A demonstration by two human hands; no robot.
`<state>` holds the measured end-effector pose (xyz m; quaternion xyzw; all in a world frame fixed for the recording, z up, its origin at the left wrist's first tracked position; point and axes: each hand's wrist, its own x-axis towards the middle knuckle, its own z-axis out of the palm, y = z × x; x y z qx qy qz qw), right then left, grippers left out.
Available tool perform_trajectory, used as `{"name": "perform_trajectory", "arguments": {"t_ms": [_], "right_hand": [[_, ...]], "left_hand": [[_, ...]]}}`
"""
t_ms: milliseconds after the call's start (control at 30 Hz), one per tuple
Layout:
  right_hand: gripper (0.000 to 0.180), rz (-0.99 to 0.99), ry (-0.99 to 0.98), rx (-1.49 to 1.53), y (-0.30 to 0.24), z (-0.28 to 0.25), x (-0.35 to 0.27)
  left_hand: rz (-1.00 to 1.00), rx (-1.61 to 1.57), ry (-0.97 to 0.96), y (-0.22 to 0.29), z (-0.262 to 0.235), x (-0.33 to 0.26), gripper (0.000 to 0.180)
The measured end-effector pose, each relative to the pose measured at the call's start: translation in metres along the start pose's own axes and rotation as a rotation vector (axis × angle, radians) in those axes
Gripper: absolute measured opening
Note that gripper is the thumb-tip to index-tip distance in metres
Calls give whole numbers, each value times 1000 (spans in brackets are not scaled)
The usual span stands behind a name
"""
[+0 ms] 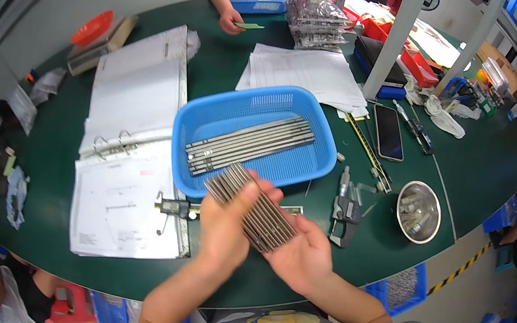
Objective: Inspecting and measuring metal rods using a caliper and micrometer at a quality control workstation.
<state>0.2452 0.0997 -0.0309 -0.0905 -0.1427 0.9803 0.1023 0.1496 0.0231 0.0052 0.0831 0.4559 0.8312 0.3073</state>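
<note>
A bundle of slim metal rods [259, 214], laid side by side, is held between my two hands above the near part of the table. My left hand [227, 222] closes round the bundle's left end, thumb across the top. Under and along its right end, my right hand [303, 252] cups the rods with its fingers bent. Just beyond my hands stands a blue plastic basket [185, 124]. More metal rods [251, 143] lie in a row inside it. A digital caliper [175, 208] lies by my left hand, partly hidden, and a digital micrometer [346, 212] lies to the right.
An open ring binder [136, 91] with drawings lies left. Right are a steel bowl [419, 213] of small parts, a phone [388, 133] and a table-top post [396, 40]. Paper sheets [308, 73] lie beyond the basket. Across the table, a person's hand [230, 21] holds a green slip.
</note>
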Motion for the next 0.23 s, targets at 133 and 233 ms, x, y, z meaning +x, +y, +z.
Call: {"name": "perform_trajectory", "arguments": {"t_ms": [133, 233], "right_hand": [[42, -209, 53, -670, -43, 3, 2], [40, -412, 3, -922, -88, 13, 19]], "left_hand": [[-195, -186, 182, 38, -3, 73, 16], [-79, -298, 264, 68, 0, 138, 16]]}}
